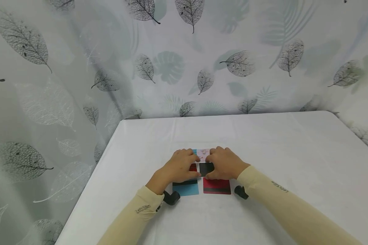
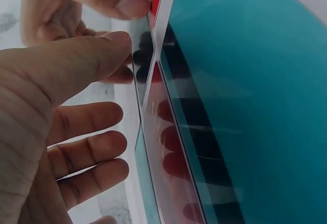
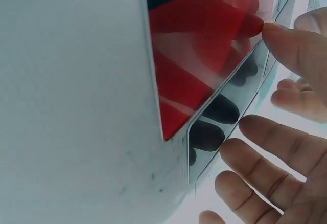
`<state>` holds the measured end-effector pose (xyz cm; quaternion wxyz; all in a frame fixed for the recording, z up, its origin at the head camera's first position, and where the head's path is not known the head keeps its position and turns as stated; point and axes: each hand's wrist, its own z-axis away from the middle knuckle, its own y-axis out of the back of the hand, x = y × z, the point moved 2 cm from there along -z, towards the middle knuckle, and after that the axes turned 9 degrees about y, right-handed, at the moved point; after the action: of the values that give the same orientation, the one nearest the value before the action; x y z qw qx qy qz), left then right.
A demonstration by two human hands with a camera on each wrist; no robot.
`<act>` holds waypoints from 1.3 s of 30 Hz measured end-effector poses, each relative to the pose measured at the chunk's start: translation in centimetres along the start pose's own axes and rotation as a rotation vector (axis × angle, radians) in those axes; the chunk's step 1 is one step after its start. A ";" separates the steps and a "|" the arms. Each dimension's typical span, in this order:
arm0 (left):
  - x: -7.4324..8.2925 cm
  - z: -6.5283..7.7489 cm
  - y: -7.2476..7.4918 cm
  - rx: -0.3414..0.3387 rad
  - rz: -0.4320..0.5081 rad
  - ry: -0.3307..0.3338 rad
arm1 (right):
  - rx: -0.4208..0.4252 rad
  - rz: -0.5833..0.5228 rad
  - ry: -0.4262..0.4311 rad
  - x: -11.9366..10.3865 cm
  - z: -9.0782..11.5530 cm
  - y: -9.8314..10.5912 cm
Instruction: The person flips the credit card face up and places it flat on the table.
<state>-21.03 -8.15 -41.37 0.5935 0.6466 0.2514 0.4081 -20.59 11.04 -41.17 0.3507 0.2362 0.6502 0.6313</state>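
Observation:
Flat cards lie in a close group on the white table, partly hidden by both hands. My left hand [image 1: 181, 166] is over the left side, its fingers spread above a red card [image 1: 193, 167]. In the left wrist view its thumb [image 2: 97, 60] reaches the edge of a dark card. My right hand [image 1: 226, 164] spans the right side of that dark card [image 1: 206, 168]. Its thumb tip [image 3: 281, 40] touches the edge of a red striped card [image 1: 217, 185]. Nearer me is a blue card [image 1: 185, 189] with a black stripe; farther off, a pale patterned card [image 1: 203, 154].
The white table [image 1: 263, 136] extends around the cards. A leaf-print curtain [image 1: 184, 68] hangs behind it and along the left. Black wrist camera mounts [image 1: 172, 198] sit under both wrists, close to the front cards.

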 end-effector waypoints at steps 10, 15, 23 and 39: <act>1.5 -1.3 -0.5 -0.049 -0.069 0.018 | -0.008 -0.027 -0.024 0.7 0.6 0.0; 1.6 -1.5 -0.4 -0.058 -0.091 0.024 | -0.002 -0.020 -0.027 0.8 0.7 0.0; 1.8 -1.7 -0.1 -0.100 -0.090 0.041 | -0.002 -0.016 -0.027 1.0 1.0 0.2; 1.6 -1.8 -0.2 -0.109 -0.035 0.052 | -0.024 -0.022 -0.048 1.2 1.1 0.2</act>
<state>-21.61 -5.77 -41.28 0.6281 0.5979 0.2552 0.4276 -20.61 12.66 -41.15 0.3759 0.2397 0.6364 0.6295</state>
